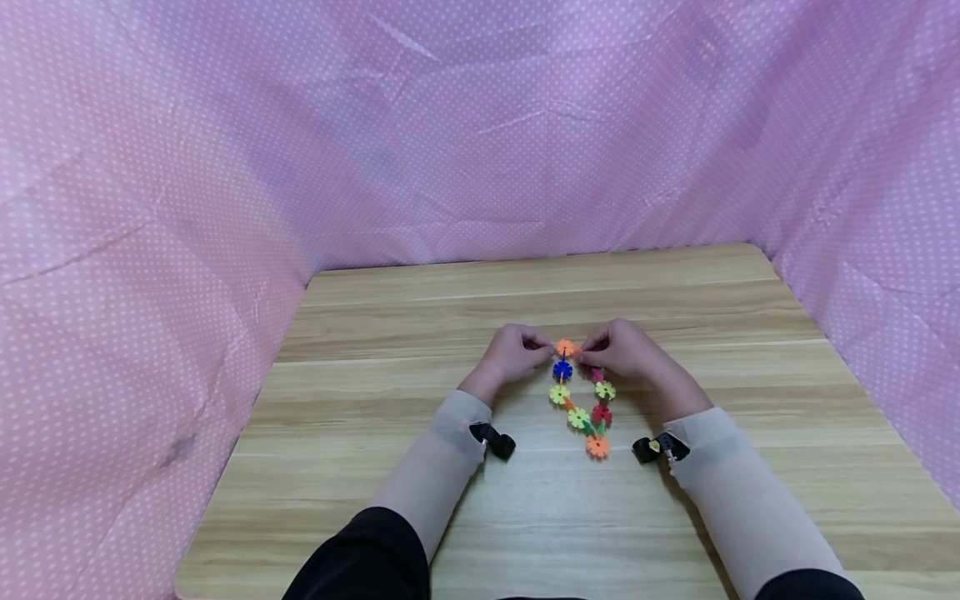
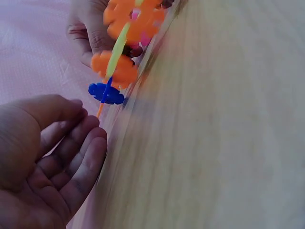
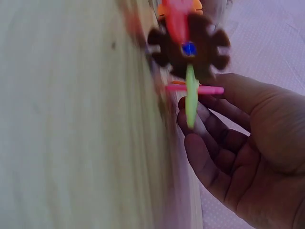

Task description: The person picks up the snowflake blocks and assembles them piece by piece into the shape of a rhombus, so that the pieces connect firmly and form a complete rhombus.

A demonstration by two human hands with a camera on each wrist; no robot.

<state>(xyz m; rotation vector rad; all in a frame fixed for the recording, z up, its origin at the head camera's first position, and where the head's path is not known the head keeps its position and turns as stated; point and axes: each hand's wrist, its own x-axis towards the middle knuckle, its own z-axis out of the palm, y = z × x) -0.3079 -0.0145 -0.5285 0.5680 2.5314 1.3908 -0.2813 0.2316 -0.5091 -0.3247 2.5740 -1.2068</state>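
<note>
Between the two hands a chain of notched plastic flower discs (image 1: 577, 418) hangs in a ring shape over the table. At its top, the left hand (image 1: 517, 350) pinches an orange disc (image 1: 566, 347) by its left edge, thumb and forefinger together. A blue disc (image 2: 106, 94) sits just beyond those fingertips in the left wrist view. The right hand (image 1: 626, 346) pinches the chain at the top right, close to a magenta disc (image 1: 596, 375); its fingertips partly hide the piece there. Lower down are a red disc (image 1: 602, 414) and, at the bottom, another orange disc (image 1: 597, 447).
The light wooden table (image 1: 375, 375) spreads out under both arms. A pink dotted cloth (image 1: 480, 133) hangs behind it and along both sides. Black wrist cameras are strapped at the left wrist (image 1: 497, 442) and right wrist (image 1: 660, 448).
</note>
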